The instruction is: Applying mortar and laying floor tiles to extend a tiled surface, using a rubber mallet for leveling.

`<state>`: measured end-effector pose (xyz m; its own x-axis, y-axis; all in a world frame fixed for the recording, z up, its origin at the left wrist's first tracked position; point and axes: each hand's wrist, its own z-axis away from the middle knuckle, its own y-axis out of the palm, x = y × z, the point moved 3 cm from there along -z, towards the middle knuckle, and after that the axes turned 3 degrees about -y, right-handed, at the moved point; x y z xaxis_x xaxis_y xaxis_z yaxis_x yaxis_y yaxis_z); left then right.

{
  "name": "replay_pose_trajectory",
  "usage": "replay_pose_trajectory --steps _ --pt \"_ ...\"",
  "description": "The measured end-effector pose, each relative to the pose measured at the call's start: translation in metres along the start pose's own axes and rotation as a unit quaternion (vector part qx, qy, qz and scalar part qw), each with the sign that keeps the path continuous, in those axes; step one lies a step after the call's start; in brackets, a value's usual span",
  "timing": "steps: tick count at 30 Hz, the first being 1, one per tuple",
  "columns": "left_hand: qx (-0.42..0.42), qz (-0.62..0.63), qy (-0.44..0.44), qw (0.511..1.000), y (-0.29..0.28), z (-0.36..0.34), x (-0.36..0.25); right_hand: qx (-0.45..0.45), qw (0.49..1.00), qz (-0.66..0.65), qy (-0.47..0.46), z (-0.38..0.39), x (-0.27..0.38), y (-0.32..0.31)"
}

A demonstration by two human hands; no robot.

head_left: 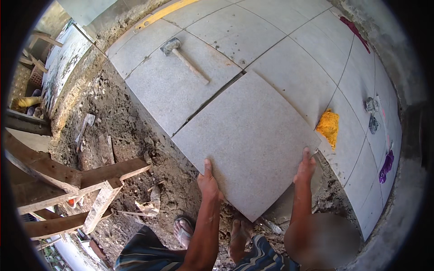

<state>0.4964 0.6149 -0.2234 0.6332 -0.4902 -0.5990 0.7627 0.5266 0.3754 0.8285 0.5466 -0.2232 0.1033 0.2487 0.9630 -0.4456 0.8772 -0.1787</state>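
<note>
A large grey floor tile [246,142] is held between my two hands, its far edges up against the laid tiles. My left hand [209,184] grips the near left edge, thumb on top and fingers hidden underneath. On the near right edge my right hand [305,167] has the same hold, its thumb lying on the upper face. A dark gap shows between this tile and the laid tile [158,97] to its left. On that laid tile rests a mallet [185,59] with a dark head and a wooden handle. A yellow sponge [328,128] lies just beyond my right hand.
Muddy, rubble-strewn soil [131,131] stretches along the left, with a wooden frame [90,185] standing near it. A yellow level [165,12] lies at the far edge. Purple cloth [386,166] and a small grey piece [370,105] sit on the tiles at right.
</note>
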Motion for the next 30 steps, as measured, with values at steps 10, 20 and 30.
replay_pose_trajectory --steps 10,20,30 --pt "-0.025 -0.018 0.02 0.999 0.0 -0.024 -0.001 0.025 0.999 -0.042 0.001 -0.014 -0.009 0.022" --pt "-0.04 -0.033 0.009 0.999 -0.004 -0.027 0.0 0.034 0.997 -0.065 -0.025 -0.019 -0.024 0.023" --pt "0.004 0.004 0.041 0.999 -0.01 -0.035 0.004 0.033 0.998 -0.059 -0.014 -0.015 -0.026 0.025"
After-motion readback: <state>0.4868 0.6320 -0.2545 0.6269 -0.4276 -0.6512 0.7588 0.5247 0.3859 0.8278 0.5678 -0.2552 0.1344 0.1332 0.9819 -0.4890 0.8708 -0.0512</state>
